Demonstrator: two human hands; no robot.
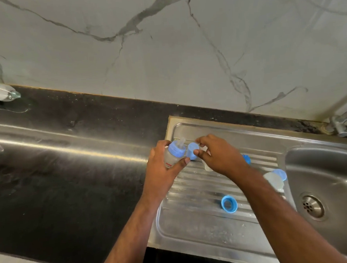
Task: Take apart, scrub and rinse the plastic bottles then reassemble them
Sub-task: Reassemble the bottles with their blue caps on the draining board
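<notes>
Home kitchen: steel sink (pixel 331 174) with ribbed drainboard (pixel 194 193), tap (pixel 341 121), dark countertop (pixel 59 179), marble-look wall (pixel 163 50).

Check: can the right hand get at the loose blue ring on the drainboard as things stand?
Probably not right away: the right hand is pinching a blue cap. The blue ring lies uncovered on the drainboard, nothing over it.
</notes>
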